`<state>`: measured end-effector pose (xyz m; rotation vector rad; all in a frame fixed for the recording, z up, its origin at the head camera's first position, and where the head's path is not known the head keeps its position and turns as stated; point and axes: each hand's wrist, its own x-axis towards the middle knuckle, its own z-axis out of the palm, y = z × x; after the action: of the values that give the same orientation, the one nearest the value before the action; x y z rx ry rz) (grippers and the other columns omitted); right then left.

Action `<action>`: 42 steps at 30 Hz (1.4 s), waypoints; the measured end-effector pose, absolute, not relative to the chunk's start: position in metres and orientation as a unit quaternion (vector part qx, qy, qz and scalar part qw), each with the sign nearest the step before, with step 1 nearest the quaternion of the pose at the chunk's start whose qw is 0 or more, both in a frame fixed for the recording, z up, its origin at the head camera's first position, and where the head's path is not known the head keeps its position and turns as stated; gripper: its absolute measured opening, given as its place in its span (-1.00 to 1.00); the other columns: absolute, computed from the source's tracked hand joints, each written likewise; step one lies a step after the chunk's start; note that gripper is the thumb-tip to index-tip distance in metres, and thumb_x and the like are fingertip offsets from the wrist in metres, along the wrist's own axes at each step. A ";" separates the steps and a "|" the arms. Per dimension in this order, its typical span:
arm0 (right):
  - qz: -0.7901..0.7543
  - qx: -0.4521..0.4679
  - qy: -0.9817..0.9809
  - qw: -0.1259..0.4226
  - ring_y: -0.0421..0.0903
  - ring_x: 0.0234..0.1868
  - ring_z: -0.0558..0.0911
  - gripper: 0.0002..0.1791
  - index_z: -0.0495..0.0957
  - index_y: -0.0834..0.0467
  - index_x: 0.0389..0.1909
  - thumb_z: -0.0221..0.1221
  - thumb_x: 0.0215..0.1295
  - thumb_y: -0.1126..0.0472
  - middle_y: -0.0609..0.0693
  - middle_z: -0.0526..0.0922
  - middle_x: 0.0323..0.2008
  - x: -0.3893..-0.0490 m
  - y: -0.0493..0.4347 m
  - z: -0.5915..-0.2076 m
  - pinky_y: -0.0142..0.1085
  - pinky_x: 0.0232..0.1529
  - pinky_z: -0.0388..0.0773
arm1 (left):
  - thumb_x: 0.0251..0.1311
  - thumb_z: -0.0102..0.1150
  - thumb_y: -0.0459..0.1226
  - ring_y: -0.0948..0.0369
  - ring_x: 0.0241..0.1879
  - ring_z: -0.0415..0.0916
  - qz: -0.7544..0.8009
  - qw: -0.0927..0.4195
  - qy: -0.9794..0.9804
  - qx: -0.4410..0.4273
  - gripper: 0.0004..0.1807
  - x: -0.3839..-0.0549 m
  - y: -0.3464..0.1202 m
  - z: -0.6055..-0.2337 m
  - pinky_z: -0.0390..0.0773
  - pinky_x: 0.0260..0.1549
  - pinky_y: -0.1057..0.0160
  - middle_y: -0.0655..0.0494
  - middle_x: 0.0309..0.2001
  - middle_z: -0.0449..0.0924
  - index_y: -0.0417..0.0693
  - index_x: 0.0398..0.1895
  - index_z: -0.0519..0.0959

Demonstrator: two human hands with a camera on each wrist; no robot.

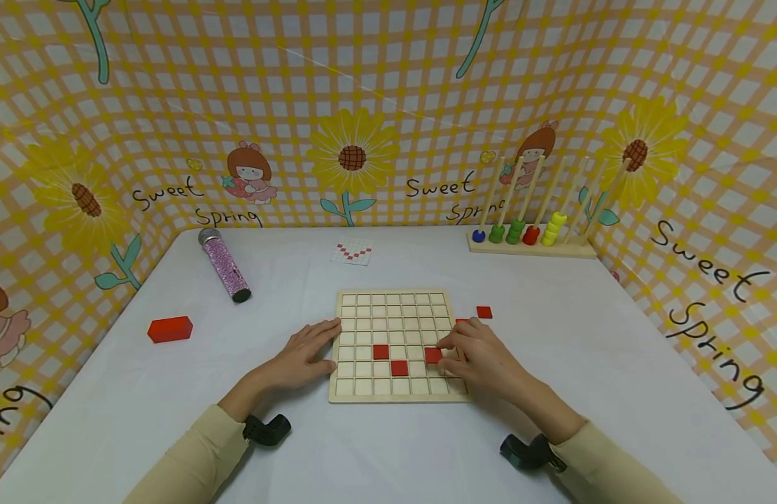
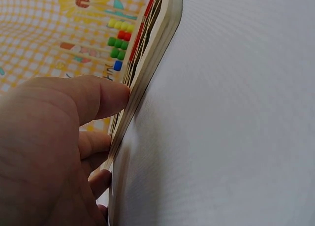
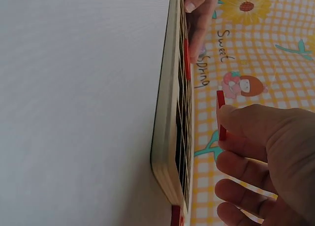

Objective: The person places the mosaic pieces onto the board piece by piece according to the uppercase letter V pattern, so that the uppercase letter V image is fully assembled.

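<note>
A square wooden grid board [image 1: 400,403] lies flat on the table. Two red square tiles, one at the left [image 1: 380,351] and one lower down [image 1: 399,368], sit in its cells. My right hand [image 1: 486,357] pinches another red tile [image 3: 220,99] between thumb and fingers; the right wrist view shows that tile raised above the board. Along the board's left edge, my left hand [image 1: 303,355] rests with fingers extended, and its thumb [image 2: 114,99] touches the rim. Beyond the board's right side lies a loose red tile [image 1: 484,312], with another [image 1: 462,320] partly hidden behind my right hand.
At the back sits a small pattern card [image 1: 353,252] with red squares. A glittery pink microphone [image 1: 226,266] and a red block [image 1: 170,329] lie on the left. A wooden bead stand [image 1: 532,248] with coloured beads on upright pegs stands at the back right.
</note>
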<state>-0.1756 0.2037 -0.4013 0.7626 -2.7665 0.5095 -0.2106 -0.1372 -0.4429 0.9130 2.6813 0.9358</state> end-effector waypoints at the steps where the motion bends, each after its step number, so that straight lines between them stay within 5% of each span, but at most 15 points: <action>1: 0.172 0.264 -0.942 0.117 -0.20 -0.25 0.35 -0.76 0.68 0.11 -0.27 0.38 0.00 0.14 -0.12 0.59 -0.36 -0.177 0.201 -0.401 -0.31 -0.25 0.35 | 0.22 0.04 -0.19 -0.11 0.48 -0.13 0.313 0.079 0.896 0.305 -0.26 -0.211 -0.137 -0.443 -0.18 0.40 -0.22 -0.07 0.49 -0.02 -0.22 0.44 0.07; 17: 0.155 0.289 -0.932 0.154 -0.16 -0.25 0.42 -0.77 0.70 0.09 -0.33 0.40 -0.05 0.12 -0.10 0.62 -0.36 -0.188 0.174 -0.401 -0.34 -0.28 0.40 | 0.23 0.05 -0.19 -0.11 0.48 -0.13 0.315 0.082 0.896 0.303 -0.26 -0.210 -0.137 -0.442 -0.18 0.40 -0.22 -0.07 0.49 -0.02 -0.23 0.44 0.08; 42: 0.153 0.298 -0.933 0.130 -0.14 -0.25 0.40 -0.76 0.71 0.07 -0.29 0.37 0.01 0.06 -0.10 0.61 -0.32 -0.209 0.138 -0.399 -0.32 -0.24 0.38 | 0.22 0.03 -0.17 -0.11 0.49 -0.15 0.321 0.087 0.897 0.293 -0.26 -0.209 -0.137 -0.442 -0.19 0.41 -0.21 -0.05 0.50 -0.03 -0.20 0.44 0.07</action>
<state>-0.2092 0.1376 -0.3990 0.8655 -2.7113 0.4449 -0.2089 -0.1366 -0.4415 0.8720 2.6702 0.9546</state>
